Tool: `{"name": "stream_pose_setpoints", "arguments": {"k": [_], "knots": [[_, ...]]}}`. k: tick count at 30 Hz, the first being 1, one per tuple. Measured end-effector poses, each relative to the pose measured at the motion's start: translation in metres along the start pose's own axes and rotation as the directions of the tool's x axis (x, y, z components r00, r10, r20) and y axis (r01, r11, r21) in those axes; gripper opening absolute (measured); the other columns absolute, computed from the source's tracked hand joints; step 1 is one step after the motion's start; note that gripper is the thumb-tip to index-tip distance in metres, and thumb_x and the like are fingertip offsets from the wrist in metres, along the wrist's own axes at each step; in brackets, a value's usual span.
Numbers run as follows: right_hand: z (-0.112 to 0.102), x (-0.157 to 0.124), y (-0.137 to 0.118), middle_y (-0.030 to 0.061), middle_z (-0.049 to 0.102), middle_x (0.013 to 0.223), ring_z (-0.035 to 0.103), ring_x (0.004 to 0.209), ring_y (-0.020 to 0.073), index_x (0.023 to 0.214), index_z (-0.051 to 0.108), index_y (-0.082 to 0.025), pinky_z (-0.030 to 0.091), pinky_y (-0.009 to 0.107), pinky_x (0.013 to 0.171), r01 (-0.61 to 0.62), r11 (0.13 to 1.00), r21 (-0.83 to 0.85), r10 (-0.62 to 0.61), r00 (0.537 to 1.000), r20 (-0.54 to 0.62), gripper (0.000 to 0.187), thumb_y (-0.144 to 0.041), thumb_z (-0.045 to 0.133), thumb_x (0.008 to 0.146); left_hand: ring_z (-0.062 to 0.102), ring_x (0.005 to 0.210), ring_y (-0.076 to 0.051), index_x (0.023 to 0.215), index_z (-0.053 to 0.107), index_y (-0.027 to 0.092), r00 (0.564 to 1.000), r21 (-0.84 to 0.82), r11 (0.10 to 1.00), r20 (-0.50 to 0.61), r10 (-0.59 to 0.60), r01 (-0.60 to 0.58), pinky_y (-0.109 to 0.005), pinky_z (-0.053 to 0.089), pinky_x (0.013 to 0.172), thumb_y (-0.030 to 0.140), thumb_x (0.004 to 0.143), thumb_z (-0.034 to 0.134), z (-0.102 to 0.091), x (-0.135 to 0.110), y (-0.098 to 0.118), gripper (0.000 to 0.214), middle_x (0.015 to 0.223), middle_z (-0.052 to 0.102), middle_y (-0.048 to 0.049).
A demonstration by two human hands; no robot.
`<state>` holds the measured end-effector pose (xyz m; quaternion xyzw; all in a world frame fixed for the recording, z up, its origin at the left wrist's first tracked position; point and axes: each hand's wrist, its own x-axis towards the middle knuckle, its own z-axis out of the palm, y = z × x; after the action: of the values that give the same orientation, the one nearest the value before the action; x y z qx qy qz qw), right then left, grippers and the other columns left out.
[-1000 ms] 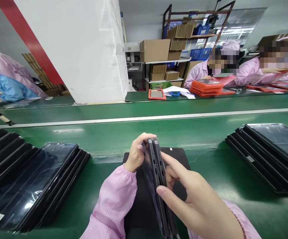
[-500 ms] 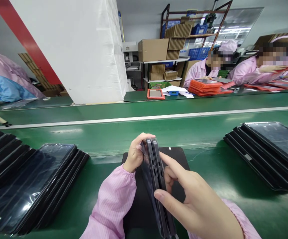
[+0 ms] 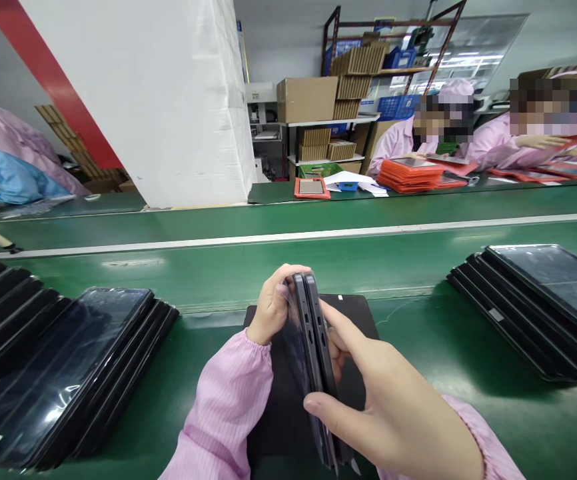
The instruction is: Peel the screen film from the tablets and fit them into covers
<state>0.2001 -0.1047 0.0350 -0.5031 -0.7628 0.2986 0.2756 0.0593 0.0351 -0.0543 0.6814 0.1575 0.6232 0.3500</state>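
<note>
Two tablets [image 3: 309, 337] stand on their long edges, face to face and slightly tilted, over a flat black panel [image 3: 278, 417] toward the near edge of the green bench [image 3: 413, 367]. The left hand [image 3: 272, 308] pinches their far top corner, thumb on the left face, fingers hooked over the top. The right hand [image 3: 386, 393] holds from the other side: thumb against the upturned rims, index finger stretched along the right face, the other fingers curled behind it. To hold such a pair well, I would press evenly from both sides so the rims lie flush, favour the rims over the film-covered face, and mind the loose film tails [image 3: 354, 465] at the lower end, which could catch in the seam.

On the bench, toward its near edge, a left stack [image 3: 103, 327] and a right stack [image 3: 523, 320] of dark tablets lie fanned, glossy film on top.

Beyond the far edge, a shelf bears a cardboard box [image 3: 306, 100], blue crates [image 3: 399, 107] and a green crate [image 3: 321, 171]; at this distance I cannot tell what they contain.
</note>
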Motion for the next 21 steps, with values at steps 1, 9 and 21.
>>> {"name": "stream_pose_setpoints", "arguments": {"k": [1,9,21], "knots": [[-0.001,0.0,0.001,-0.0029,0.066,0.085,0.063,0.069,0.0169,0.154,0.021,-0.025,0.051,0.029,0.062,0.008,1.0,-0.005,-0.008,1.0,-0.002,0.082,-0.022,0.061,0.082,0.063,0.086,-0.02,0.11,0.067,0.023,1.0,0.017,1.0,-0.002,-0.004,0.004,-0.033,0.049,0.077,0.059,0.097,0.03,0.0,0.0,0.0,0.053,0.096,0.068,-0.0068],[-0.028,-0.008,0.018,0.0043,0.068,0.108,0.067,0.096,0.0224,0.152,0.029,-0.024,0.053,0.03,0.079,0.061,0.993,-0.098,-0.058,0.998,0.039,0.081,-0.018,0.064,0.079,0.063,0.096,-0.02,0.114,0.067,0.026,1.0,0.182,0.983,-0.025,0.011,-0.007,-0.031,0.047,0.084,0.05,0.099,0.038,0.005,-0.004,-0.004,0.04,0.103,0.07,-0.0057],[-0.035,-0.007,0.019,0.0006,0.068,0.104,0.062,0.083,0.0173,0.106,0.059,-0.022,0.047,0.027,0.076,0.023,0.996,-0.087,-0.017,0.997,0.071,0.035,-0.015,0.068,0.073,0.066,0.096,-0.02,0.112,0.067,0.025,0.99,0.283,0.959,-0.135,0.038,0.002,-0.031,0.05,0.086,0.046,0.099,0.041,0.006,-0.006,-0.013,0.036,0.104,0.071,-0.0052]]}}
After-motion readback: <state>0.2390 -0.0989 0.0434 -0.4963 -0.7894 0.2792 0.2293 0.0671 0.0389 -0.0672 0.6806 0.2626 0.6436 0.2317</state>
